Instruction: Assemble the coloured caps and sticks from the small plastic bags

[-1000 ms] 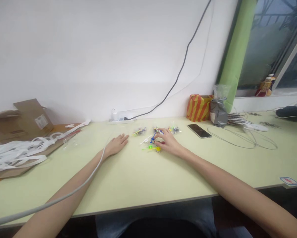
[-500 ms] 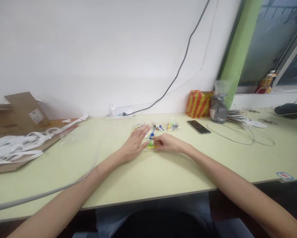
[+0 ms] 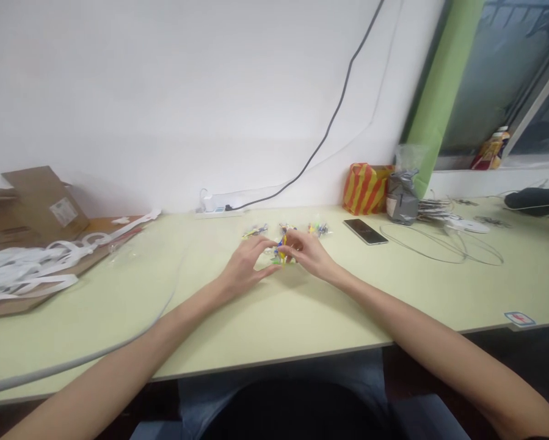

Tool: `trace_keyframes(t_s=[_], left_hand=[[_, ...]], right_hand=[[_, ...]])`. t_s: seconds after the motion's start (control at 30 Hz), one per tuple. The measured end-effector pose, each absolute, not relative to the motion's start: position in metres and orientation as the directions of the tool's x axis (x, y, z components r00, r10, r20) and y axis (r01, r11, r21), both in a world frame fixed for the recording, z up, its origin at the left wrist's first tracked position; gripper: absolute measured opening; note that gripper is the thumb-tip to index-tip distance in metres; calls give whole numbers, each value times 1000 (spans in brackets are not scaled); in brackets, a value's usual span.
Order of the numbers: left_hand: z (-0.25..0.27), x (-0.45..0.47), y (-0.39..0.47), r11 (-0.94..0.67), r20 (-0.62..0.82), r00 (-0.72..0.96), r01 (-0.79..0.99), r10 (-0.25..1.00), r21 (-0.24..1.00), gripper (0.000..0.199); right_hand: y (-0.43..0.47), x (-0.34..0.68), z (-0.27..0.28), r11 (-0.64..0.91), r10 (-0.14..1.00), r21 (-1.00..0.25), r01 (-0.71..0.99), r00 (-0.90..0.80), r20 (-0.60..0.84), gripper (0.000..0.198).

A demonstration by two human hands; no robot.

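My right hand pinches a small yellow plastic piece between thumb and fingers, just above the table. Right beside that piece is a small blue plastic part; whether the fingers touch it I cannot tell. Opposite, my left hand has its thumb and fingers spread around the left side of these parts. A bit of green plastic shows low between the two hands. Behind them lie small groups of coloured plastic parts: one at left, one at right, and another partly hidden by my right hand.
A phone lies to the right, near a striped bag and a grey pouch. Loose thin cable curls beyond it. At left are white straps and a cardboard box. A power strip sits against the wall.
My right hand has lifted slightly, raising the yellow piece from flat to upright. My left hand has turned from lying flat to a spread-finger pose beside it, uncovering the left group of parts.
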State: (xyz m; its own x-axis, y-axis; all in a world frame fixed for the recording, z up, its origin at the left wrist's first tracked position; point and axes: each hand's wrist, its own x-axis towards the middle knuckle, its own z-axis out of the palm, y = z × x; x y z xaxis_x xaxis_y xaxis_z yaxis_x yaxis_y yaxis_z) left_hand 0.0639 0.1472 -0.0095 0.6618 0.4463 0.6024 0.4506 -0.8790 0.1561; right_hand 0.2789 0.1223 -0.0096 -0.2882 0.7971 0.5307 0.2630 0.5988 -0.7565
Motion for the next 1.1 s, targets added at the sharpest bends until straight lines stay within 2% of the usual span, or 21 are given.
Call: trace_keyframes(t_s=[0.17,0.33,0.4,0.6,0.73,0.8,1.0,1.1], left_hand=[[-13,69,142,-877,562,691,456,455,151,19],[-12,62,147,-882,611,665,453,430,128,24],[-12,60,150,-892,626,670,444,398,92,25],[-13,58,156,-850,731,629,509,263,-133,21],[-11,58,154,-890,731,639,445,240,-97,18],[-10,59,152,-909,718,652,412,244,-66,19],[-9,61,147,-938,736,649,341,190,-58,21],[-9,62,146,-935,769,612,351,185,-54,24]], right_hand=[[111,266,-16,507,817,-849,146,-395,420,36],[109,266,-11,488,821,-864,121,-401,407,35],[111,266,-12,516,825,-841,164,-362,435,33],[117,265,-18,634,773,-726,266,-259,580,35],[118,267,-19,696,716,-653,298,-360,598,61],[118,267,-20,726,686,-607,325,-405,604,63],[116,266,-18,733,680,-555,393,-433,591,27],[117,268,-14,717,692,-617,324,-436,576,21]])
